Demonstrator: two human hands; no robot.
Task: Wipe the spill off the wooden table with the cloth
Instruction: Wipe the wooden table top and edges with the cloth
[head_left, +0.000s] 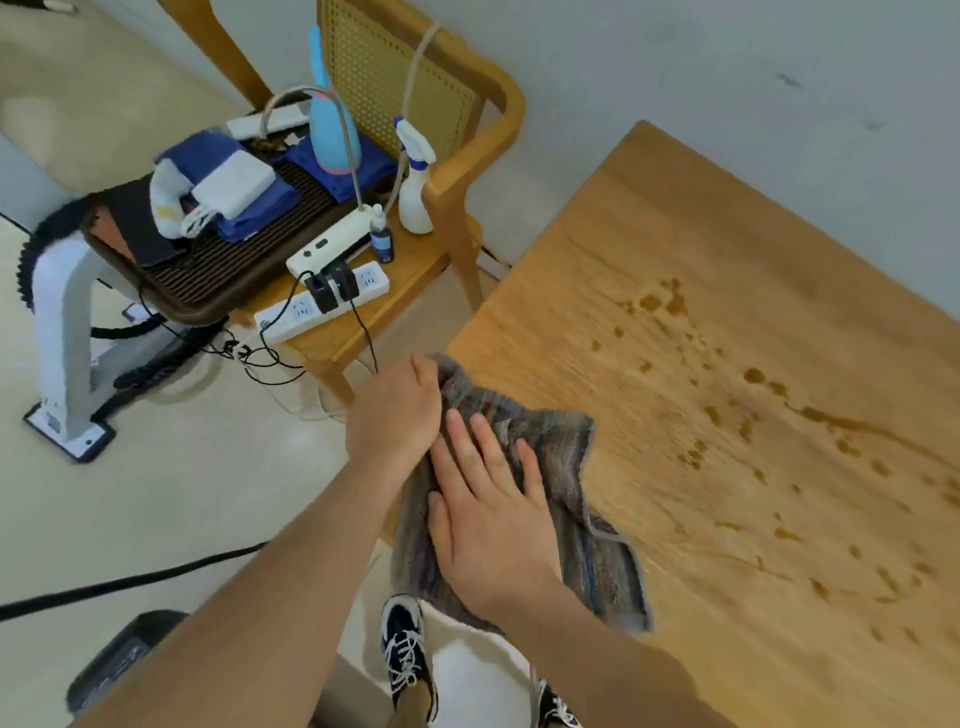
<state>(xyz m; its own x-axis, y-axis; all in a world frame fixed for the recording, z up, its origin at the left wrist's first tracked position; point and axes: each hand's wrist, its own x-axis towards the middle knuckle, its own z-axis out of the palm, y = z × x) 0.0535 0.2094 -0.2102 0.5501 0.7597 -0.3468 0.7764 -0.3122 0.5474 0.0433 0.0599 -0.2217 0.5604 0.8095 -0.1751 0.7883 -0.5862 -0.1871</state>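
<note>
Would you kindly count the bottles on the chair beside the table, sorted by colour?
Light blue bottle: 1
White spray bottle: 1
Small dark blue bottle: 1
Total: 3

At frame centre, cloth (563, 457) on a corner of the wooden table (675, 218), spill (753, 376) to its right, chair (485, 166) upper left
</note>
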